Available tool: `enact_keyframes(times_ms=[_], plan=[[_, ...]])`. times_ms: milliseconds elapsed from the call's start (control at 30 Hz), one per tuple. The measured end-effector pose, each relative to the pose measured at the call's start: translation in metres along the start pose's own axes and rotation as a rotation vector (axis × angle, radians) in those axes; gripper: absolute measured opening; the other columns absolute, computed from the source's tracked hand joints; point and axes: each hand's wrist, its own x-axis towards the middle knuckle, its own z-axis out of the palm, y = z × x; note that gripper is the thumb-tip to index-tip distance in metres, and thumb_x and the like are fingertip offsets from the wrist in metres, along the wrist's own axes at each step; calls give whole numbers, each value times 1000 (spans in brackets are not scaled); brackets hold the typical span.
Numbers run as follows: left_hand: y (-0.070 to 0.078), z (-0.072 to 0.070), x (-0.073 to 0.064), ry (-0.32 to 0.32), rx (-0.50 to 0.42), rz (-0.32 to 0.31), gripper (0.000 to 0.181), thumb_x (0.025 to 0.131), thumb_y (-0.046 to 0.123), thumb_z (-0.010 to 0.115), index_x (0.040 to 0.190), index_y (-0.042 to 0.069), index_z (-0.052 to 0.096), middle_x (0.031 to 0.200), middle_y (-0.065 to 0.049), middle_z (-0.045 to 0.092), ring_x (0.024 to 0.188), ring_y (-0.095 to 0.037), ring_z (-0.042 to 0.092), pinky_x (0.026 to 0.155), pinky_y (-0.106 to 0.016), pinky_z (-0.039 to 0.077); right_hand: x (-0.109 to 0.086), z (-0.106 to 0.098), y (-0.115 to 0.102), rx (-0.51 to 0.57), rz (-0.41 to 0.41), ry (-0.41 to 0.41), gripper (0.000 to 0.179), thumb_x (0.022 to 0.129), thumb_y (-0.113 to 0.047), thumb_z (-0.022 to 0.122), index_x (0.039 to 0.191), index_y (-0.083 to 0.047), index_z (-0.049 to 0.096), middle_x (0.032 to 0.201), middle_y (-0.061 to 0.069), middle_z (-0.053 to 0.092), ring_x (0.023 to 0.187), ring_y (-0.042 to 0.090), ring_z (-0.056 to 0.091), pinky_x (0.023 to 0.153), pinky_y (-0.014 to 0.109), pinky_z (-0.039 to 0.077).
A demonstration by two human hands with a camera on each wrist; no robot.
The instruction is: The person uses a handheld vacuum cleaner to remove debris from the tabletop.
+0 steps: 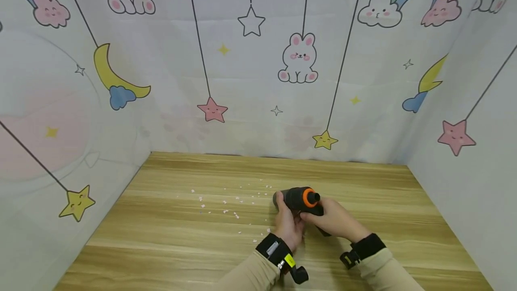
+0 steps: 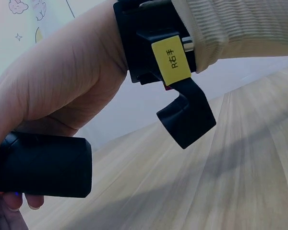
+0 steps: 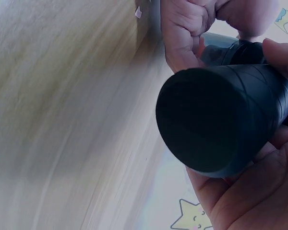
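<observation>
Head view, far wall taken as 12: black handheld device (image 1: 296, 197) a little past mid-table toward 1 o'clock, barrel lying crosswise, its orange ring (image 1: 307, 198) and short stub (image 1: 317, 198) at the 3 o'clock end. Left hand (image 1: 289, 227) enters from 7 o'clock and has a closed hold on the barrel's 9 o'clock part, thumb laid over the top, fingers mostly hidden beneath. Right hand (image 1: 339, 220) enters from 4 o'clock, closed about the underside by the black lower part (image 1: 324, 232) that juts out toward 5, thumb reaching toward the left hand. Grips sit close together; likely reason, one steadies the barrel while the other takes the weight below. Right-wrist view shows the blunt round end (image 3: 197, 124) facing the lens, digits on either side. Device appears held above the wooden table (image 1: 161, 237), though contact at some hidden spot cannot be ruled out. White scraps (image 1: 225, 211) lie scattered from 8 round to 11 o'clock of the device, in no order, so probably strewn rather than set down singly. Black wristbands (image 1: 269, 245) sit over both cuffs, presumably strapped there to keep the cameras trained on the work. Cartoon-print cloth (image 1: 258, 71) hangs at 12, a plain screen, seemingly.
</observation>
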Motion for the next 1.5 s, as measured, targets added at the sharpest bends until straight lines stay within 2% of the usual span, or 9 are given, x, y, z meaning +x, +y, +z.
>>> enact_keyframes(times_ms=[167, 300, 367, 633, 800, 1000, 1233, 1400, 1500], plan=[[-4, 4, -4, -31, -24, -35, 74, 92, 66, 45, 112, -2, 63, 91, -6, 71, 84, -14, 66, 79, -27, 52, -4, -5, 4, -10, 36, 33, 46, 87, -42, 71, 112, -4, 64, 80, 3, 61, 68, 19, 54, 67, 36, 43], [-11, 10, -16, -68, -27, -88, 75, 92, 66, 45, 118, -3, 58, 99, -7, 68, 89, -14, 64, 85, -27, 51, -11, -18, 9, -48, 102, 69, 58, 85, -49, 71, 119, -4, 61, 94, 4, 65, 76, 17, 57, 71, 36, 44], [-16, 15, -23, -80, -33, -117, 77, 92, 66, 46, 123, -4, 54, 106, -8, 66, 96, -15, 62, 90, -28, 48, -16, -27, 10, -59, 145, 75, 59, 85, -50, 70, 119, -2, 60, 92, 7, 65, 74, 18, 57, 67, 35, 44], [-40, 34, -50, -23, -39, -173, 91, 82, 72, 55, 125, -8, 53, 113, -13, 67, 110, -22, 61, 97, -34, 46, -29, -56, 15, -27, 195, 18, 56, 91, -46, 64, 112, 4, 55, 76, 11, 63, 66, 27, 60, 59, 35, 47], [-52, 32, -59, -1, -23, -158, 94, 81, 77, 51, 122, -7, 55, 110, -12, 69, 105, -21, 63, 94, -34, 47, -32, -58, 15, -38, 211, -26, 51, 89, -48, 66, 101, 0, 57, 69, 11, 60, 59, 24, 57, 56, 35, 46], [-58, 29, -65, 41, -9, -160, 92, 79, 81, 47, 115, -3, 55, 105, -9, 68, 96, -18, 64, 87, -31, 50, -33, -54, 14, -37, 224, -48, 51, 89, -48, 67, 100, 1, 57, 66, 7, 57, 56, 19, 54, 54, 33, 46], [-51, 27, -58, 71, 6, -147, 73, 80, 79, 49, 94, 7, 58, 81, -1, 58, 71, -13, 53, 67, -22, 45, -31, -47, 15, -22, 219, -21, 50, 87, -51, 68, 95, -2, 58, 64, 8, 58, 52, 18, 50, 52, 31, 42], [-45, 28, -42, 19, 10, -147, 71, 85, 76, 46, 96, 8, 63, 86, 1, 60, 81, -12, 53, 76, -23, 44, -31, -41, 15, -34, 193, 6, 50, 85, -50, 70, 96, -3, 60, 65, 8, 58, 54, 19, 53, 51, 32, 44], [-41, 30, -25, -73, -23, -152, 75, 88, 75, 41, 107, 5, 64, 98, 0, 64, 94, -13, 58, 87, -24, 44, -30, -37, 17, -43, 143, 14, 48, 83, -47, 73, 103, -4, 62, 71, 6, 60, 60, 20, 55, 57, 34, 45]])
